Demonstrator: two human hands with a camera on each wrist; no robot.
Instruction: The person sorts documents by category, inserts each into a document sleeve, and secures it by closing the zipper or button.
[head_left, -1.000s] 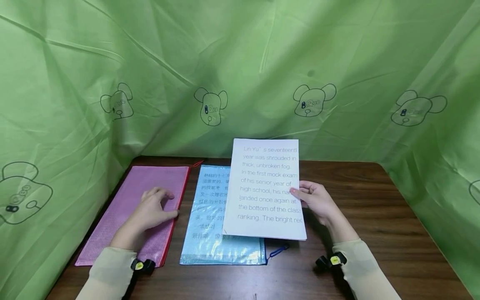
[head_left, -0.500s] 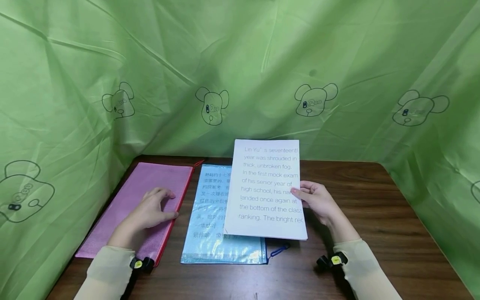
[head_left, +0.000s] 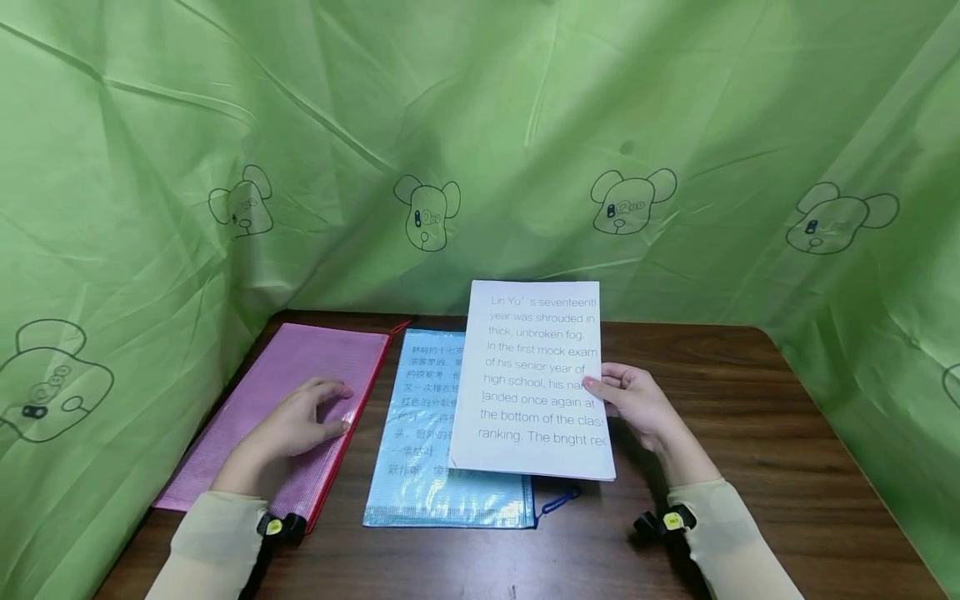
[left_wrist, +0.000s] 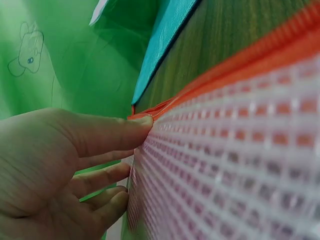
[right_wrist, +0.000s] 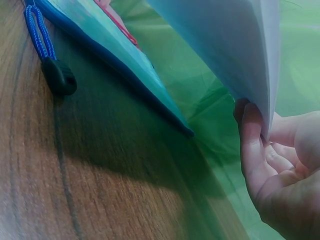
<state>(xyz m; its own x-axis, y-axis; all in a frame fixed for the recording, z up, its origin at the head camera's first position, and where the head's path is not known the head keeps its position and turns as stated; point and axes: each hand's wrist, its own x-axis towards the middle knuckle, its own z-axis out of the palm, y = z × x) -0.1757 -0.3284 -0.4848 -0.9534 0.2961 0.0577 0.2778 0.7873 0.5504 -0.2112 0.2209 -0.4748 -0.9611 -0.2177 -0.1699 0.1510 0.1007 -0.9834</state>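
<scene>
My left hand (head_left: 296, 425) rests on a pink mesh zip pouch (head_left: 322, 354) with a red zip edge, at the left of the table. In the left wrist view its thumb (left_wrist: 112, 134) lies at the red zip and the other fingertips touch the mesh. My right hand (head_left: 637, 404) pinches a thin stack of white paper sheets (head_left: 536, 383), printed in English, by the right edge, thumb in front and fingers behind. The paper is held tilted above a blue zip pouch (head_left: 408, 492), covering its right part. Paper with Chinese print shows inside the blue pouch.
The brown wooden table (head_left: 720, 417) extends to the right of the paper. Green cloth (head_left: 517, 125) with bear drawings hangs behind and at both sides. A blue cord pull (head_left: 558, 501) sticks out from the blue pouch's near right corner.
The pink pouch has slid slightly toward the back of the table and turned a little under my left hand. My right hand and the paper have stayed nearly still.
</scene>
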